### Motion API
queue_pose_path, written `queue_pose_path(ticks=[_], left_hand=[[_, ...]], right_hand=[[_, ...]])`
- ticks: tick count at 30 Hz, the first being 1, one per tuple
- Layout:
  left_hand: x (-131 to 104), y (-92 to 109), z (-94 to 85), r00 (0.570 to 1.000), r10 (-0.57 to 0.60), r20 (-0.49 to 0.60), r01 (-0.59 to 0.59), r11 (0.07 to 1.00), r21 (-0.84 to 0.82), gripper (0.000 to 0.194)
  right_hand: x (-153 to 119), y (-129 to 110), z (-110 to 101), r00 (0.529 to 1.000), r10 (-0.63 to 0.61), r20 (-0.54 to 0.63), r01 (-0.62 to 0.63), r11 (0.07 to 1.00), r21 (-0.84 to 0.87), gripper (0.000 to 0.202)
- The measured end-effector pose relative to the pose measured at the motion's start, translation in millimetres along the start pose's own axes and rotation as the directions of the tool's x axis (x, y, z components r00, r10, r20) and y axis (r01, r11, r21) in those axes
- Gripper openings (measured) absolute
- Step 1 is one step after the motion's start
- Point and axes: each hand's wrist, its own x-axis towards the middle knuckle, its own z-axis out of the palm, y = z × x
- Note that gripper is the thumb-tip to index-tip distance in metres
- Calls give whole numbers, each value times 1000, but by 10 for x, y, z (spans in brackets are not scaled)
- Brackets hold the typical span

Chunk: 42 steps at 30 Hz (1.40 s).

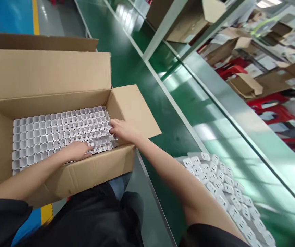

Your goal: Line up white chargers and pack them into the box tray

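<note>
An open cardboard box in front of me holds tight rows of white plastic housings, their hollow ends up. Near the box's front wall, my left hand has its fingertips on a housing in the front row at the right. My right hand reaches over the right end of the box, its fingers curled around a white housing at the end of a row. Between the two hands a few housings sit less evenly, with a gap in the rows.
A green worktop with metal rails runs diagonally past the box. Many white slotted pieces lie piled on it at the lower right. Cardboard boxes and red stools stand beyond. The box's right flap overhangs the worktop.
</note>
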Motion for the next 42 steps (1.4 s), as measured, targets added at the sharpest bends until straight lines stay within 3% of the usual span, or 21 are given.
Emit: queue_pose_path(ticks=[5,12,26,42], left_hand=[[-37,20,39,1000,17,23,-17,1000,-3,35],[-16,96,-51,995,16,102,-23,997,68,30],[12,70,21,993,13,116,-22,997,77,32],[-1,84,-24,988,2,155,-18,994,105,35]], right_hand=[[377,9,314,951,-201,234,220,974,-57,28],[609,9,608,890,-226,397,274,959,-69,27],[685,-35,789,896,-85,435,144,984,-105,18],[680,-42,826,893,-35,449,83,993,-88,21]])
